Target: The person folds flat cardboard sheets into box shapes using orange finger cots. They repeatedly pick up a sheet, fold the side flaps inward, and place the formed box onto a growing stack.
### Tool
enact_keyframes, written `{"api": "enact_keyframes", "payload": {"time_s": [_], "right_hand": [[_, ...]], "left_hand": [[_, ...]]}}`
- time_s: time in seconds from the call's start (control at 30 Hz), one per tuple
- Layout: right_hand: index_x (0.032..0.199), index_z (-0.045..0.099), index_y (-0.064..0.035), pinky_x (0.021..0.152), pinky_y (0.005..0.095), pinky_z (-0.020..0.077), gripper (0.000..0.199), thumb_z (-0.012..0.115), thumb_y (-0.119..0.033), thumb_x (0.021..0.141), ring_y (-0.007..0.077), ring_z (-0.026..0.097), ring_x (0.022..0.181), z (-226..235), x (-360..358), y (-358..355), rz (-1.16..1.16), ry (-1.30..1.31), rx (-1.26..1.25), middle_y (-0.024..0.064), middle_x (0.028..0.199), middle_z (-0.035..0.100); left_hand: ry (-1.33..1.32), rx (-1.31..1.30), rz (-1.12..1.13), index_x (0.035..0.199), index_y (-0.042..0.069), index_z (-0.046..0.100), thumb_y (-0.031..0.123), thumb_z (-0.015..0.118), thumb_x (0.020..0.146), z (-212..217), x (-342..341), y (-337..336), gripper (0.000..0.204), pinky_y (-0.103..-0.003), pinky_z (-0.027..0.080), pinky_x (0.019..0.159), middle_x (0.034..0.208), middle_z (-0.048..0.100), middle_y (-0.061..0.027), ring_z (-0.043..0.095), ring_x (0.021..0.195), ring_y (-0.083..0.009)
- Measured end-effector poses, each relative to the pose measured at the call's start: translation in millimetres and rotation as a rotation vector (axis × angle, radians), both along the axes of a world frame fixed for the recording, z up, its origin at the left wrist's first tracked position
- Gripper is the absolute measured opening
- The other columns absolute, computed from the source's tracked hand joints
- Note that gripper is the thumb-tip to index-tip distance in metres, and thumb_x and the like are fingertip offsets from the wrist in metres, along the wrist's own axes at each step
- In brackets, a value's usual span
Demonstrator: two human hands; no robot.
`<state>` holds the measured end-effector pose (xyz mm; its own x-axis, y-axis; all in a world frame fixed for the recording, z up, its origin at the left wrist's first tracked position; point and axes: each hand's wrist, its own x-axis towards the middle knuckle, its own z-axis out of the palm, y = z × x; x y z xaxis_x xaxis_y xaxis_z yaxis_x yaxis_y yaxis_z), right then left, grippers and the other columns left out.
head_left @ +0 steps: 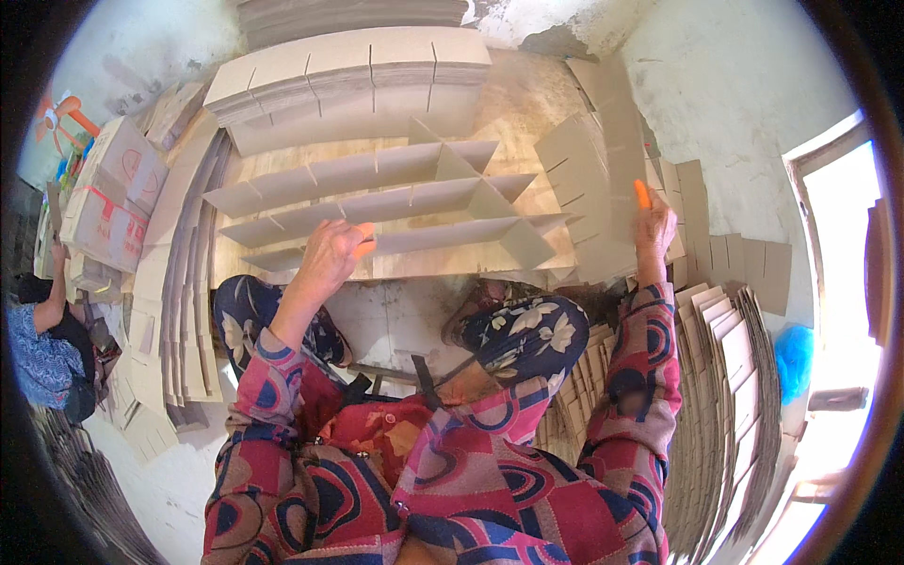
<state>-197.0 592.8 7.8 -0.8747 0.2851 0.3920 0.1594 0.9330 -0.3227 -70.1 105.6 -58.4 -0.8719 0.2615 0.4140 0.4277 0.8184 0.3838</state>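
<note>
Rough whitewashed walls surround a low wooden worktable (527, 104) carrying a half-built grid of slotted brown cardboard divider strips (377, 202). At the grid's near edge, the left hand (330, 254) pinches one strip. Beside the grid, the right hand (654, 231) grips a loose slotted cardboard strip (589, 188), orange fingertip raised.

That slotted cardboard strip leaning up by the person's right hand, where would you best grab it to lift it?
Probably by its plain upper edge, from the right, where the right hand already touches it. The slotted cardboard strip stands tilted, with its cut slots facing left toward the cardboard grid, so the uncut side looks the sturdier hold.
</note>
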Motion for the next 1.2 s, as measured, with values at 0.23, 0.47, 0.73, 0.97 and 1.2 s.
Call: {"api": "enact_keyframes", "payload": {"time_s": [0.23, 0.47, 0.73, 0.97, 1.2], "right_hand": [[0.128, 0.058, -0.0077, 0.051, 0.0252, 0.0389, 0.05, 0.074, -0.012, 0.081, 0.0112, 0.039, 0.056, 66, 38, -107, 0.506, 0.206, -0.167, 0.0162, 0.07, 0.049], [0.129, 0.057, -0.0078, 0.048, 0.0253, 0.0351, 0.054, 0.075, -0.011, 0.079, 0.0147, 0.029, 0.056, 45, 59, -177, 0.825, 0.028, -0.237, 0.012, 0.069, 0.027], [0.128, 0.057, -0.0068, 0.051, 0.0272, 0.0396, 0.055, 0.075, -0.001, 0.076, 0.0188, 0.036, 0.055, 23, 55, -199, 0.905, -0.017, -0.257, 0.0162, 0.068, 0.035], [0.126, 0.058, -0.0031, 0.065, 0.0331, 0.05, 0.054, 0.073, 0.004, 0.075, 0.0302, 0.063, 0.072, 13, 48, -208, 0.966, -0.077, -0.276, 0.0269, 0.09, 0.06], [0.124, 0.058, 0.0005, 0.063, 0.027, 0.0464, 0.047, 0.073, -0.007, 0.08, 0.0248, 0.038, 0.061, 14, 40, -221, 1.072, -0.069, -0.282, 0.0275, 0.081, 0.053]], "left_hand": [[0.056, 0.045, -0.016, 0.108, 0.004, 0.063, 0.02, 0.078, 0.071, -2, 2, 8, 0.043, -0.039, 0.044, 0.065, 0.076, 0.06, -0.0128, 0.056, 0.073, -0.0293], [0.082, 0.067, -0.055, 0.101, 0.004, 0.065, 0.017, 0.074, 0.074, -8, -2, 14, 0.032, -0.04, 0.045, 0.064, 0.073, 0.061, -0.0127, 0.057, 0.071, -0.0302], [0.073, 0.123, -0.03, 0.093, 0.005, 0.067, 0.015, 0.073, 0.075, -17, -3, 22, 0.021, -0.04, 0.047, 0.061, 0.071, 0.062, -0.0129, 0.059, 0.068, -0.0307], [0.058, 0.161, -0.017, 0.092, 0.006, 0.068, 0.012, 0.072, 0.075, -18, -2, 24, 0.018, -0.041, 0.048, 0.061, 0.072, 0.063, -0.0133, 0.06, 0.069, -0.0309], [0.063, 0.179, -0.027, 0.091, 0.006, 0.068, 0.011, 0.073, 0.074, -25, -8, 23, 0.019, -0.041, 0.048, 0.06, 0.071, 0.063, -0.0135, 0.06, 0.068, -0.0307]]}}
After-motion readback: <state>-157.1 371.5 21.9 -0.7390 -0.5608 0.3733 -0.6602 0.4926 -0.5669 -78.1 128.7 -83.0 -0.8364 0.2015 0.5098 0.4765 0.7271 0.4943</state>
